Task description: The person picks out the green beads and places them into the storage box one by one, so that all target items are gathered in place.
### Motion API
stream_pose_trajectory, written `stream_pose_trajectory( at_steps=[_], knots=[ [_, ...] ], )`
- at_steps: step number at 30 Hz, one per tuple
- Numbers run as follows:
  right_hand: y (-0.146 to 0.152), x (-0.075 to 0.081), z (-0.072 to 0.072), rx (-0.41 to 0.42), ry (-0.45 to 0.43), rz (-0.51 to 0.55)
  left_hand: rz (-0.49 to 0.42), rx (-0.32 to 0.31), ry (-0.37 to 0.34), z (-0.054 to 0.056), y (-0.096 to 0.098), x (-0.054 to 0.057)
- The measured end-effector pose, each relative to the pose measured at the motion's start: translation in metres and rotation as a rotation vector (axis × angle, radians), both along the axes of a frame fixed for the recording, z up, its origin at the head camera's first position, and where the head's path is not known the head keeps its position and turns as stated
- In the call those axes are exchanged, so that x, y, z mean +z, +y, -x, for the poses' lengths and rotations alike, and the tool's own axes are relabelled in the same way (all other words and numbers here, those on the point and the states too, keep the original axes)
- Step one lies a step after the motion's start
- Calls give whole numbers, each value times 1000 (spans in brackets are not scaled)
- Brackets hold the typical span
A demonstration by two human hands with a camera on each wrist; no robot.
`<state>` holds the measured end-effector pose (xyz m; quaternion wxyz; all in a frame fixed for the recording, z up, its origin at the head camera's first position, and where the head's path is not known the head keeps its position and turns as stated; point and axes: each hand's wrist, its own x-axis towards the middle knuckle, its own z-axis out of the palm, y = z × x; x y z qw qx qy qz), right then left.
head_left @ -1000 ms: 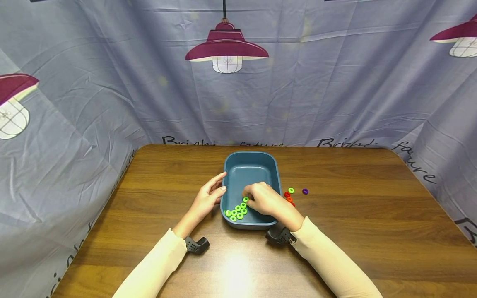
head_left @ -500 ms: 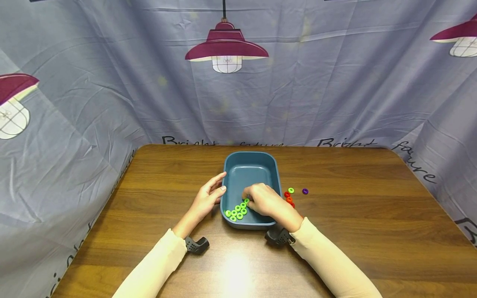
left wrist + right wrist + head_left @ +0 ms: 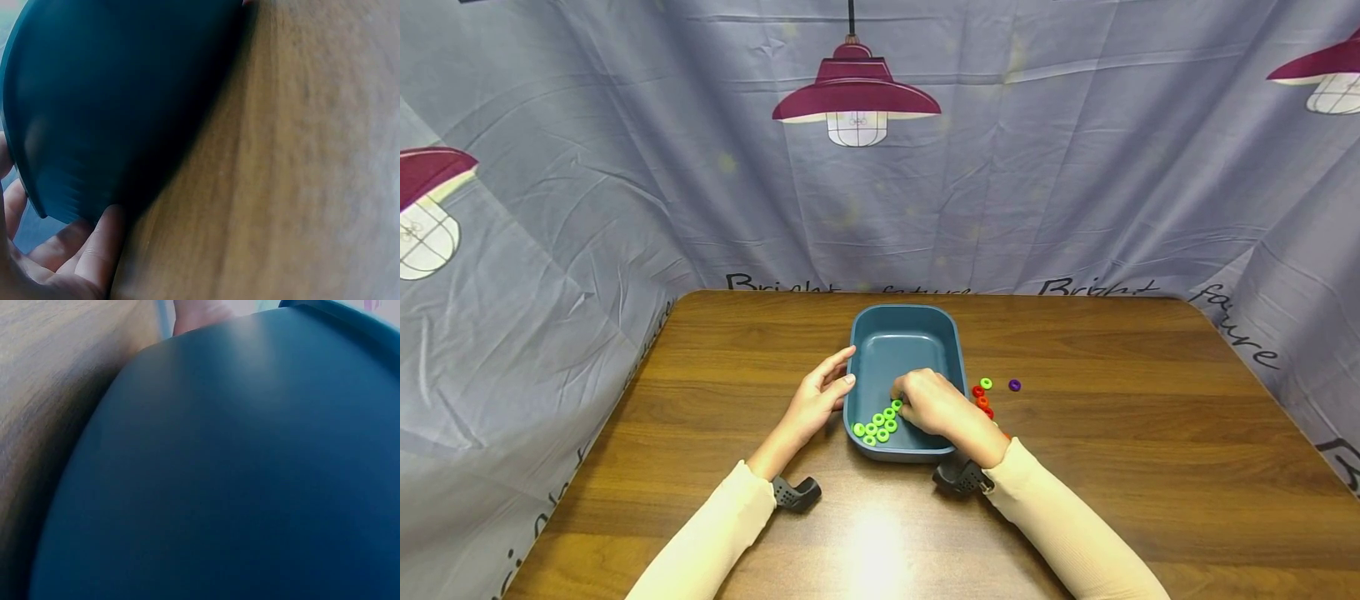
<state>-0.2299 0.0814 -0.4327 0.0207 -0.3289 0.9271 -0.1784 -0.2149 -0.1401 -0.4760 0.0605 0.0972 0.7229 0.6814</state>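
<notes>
In the head view a dark teal rectangular bin (image 3: 904,323) stands on the table. Several small bright green rings (image 3: 882,434) lie in its near left corner, in rough rows. My right hand (image 3: 928,402) reaches down inside the bin, thumb and index finger pinching a green ring (image 3: 897,406) at the upper end of the rows. My left hand (image 3: 815,398) rests along the bin's left side with relaxed fingers; in the left wrist view its fingertips (image 3: 105,234) touch the outer wall. The bin's outside fills most of the right wrist view, hiding the right fingers.
Right of the bin, on the wooden table (image 3: 1120,400), lie several red and orange rings (image 3: 982,402), a green ring (image 3: 986,383) and a purple ring (image 3: 1015,385). Some sit partly behind the right forearm. A printed curtain (image 3: 1000,167) hangs behind the table.
My right hand has shifted slightly down and right inside the bin, and the green ring at its fingertips has moved slightly down toward the others. The left hand and the bin have stayed still.
</notes>
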Motion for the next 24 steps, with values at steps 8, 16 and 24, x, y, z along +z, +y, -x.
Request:
stream_pose_trajectory(
  at_steps=[8, 16, 24],
  knots=[
    [1, -2, 1, 34, 17, 23, -7, -2, 2, 1, 0, -1],
    [2, 0, 0, 23, 24, 34, 9, 2, 9, 1, -1, -1],
    [9, 6, 4, -15, 0, 157, 14, 11, 8, 1, 1, -3]
  ],
)
